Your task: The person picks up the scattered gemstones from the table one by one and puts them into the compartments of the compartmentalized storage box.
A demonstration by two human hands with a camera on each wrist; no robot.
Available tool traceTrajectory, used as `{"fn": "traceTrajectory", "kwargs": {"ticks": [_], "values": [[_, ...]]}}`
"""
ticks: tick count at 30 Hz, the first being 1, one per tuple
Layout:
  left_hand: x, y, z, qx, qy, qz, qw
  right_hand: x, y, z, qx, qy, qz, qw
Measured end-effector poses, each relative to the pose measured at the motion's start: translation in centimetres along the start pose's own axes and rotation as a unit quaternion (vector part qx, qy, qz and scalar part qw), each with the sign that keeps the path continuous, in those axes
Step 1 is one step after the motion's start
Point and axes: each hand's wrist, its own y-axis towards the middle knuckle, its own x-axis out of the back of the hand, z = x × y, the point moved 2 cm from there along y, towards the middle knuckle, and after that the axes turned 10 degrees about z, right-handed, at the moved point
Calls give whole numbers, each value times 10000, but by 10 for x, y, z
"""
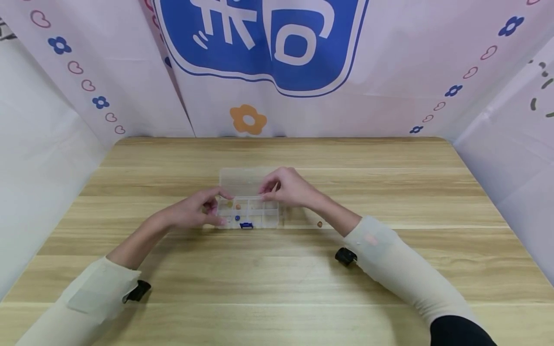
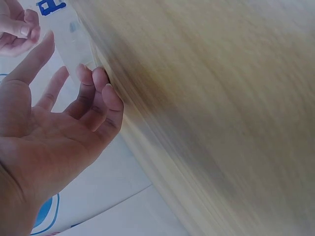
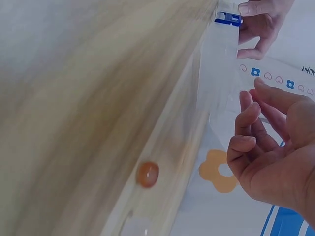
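Note:
A clear plastic compartment box (image 1: 270,218) lies on the table with its lid (image 1: 238,180) folded back. Its left compartments hold an orange bead (image 1: 238,207), a blue bead (image 1: 237,218) and a yellowish one (image 1: 229,203). At the front edge is a blue latch (image 1: 246,225). My left hand (image 1: 195,209) grips the box's left end, thumb at the front and index finger at the back. Over the back right compartments, my right hand (image 1: 287,186) has its thumb and fingertips together. Whether something small sits between those tips is hidden.
A brown-orange bead (image 3: 147,174) lies loose on the wooden table (image 1: 277,288), right of the box. Close to it in the right wrist view is a clear, shiny piece (image 3: 135,227). A white printed cloth (image 1: 303,115) hangs behind the table's back edge.

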Motion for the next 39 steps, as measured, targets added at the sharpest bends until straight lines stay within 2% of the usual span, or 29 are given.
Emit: {"fn": "traceTrajectory", "kwargs": {"ticks": [8, 21, 30, 39], "values": [[0, 0, 0, -36, -85, 13, 10000, 10, -18, -9, 99, -45, -54, 9999], [-1, -1, 1, -107, -155, 10, 9998, 22, -51, -29, -106, -97, -119, 9998], [-1, -2, 0, -104, -174, 26, 9998, 22, -67, -41, -281, 56, -4, 9996], [-1, -1, 0, -5, -203, 29, 9998, 18, -79, -49, -168, 101, 189, 9996]]}}
